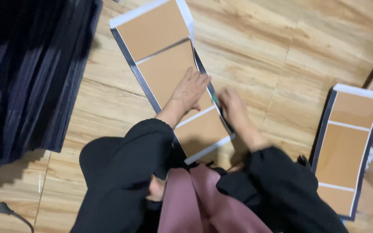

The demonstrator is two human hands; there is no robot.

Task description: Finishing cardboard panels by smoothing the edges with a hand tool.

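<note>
A long flat sheet (160, 47) with brown panels, white dividing strips and a dark edge lies on the wooden floor. My left hand (190, 89) presses flat on its middle panel with the fingers spread. At the sheet's right edge sits my right hand (232, 106), fingers curled over something thin and greenish that is mostly hidden. Whether it grips that thing is unclear. Black sleeves cover both arms.
A second sheet (346, 146) of the same kind lies at the right. At the left stands a tall stack of dark folded sheets (26, 73). A black power plug (1, 209) lies at the bottom left. Cardboard and a patterned item sit at the far right edge.
</note>
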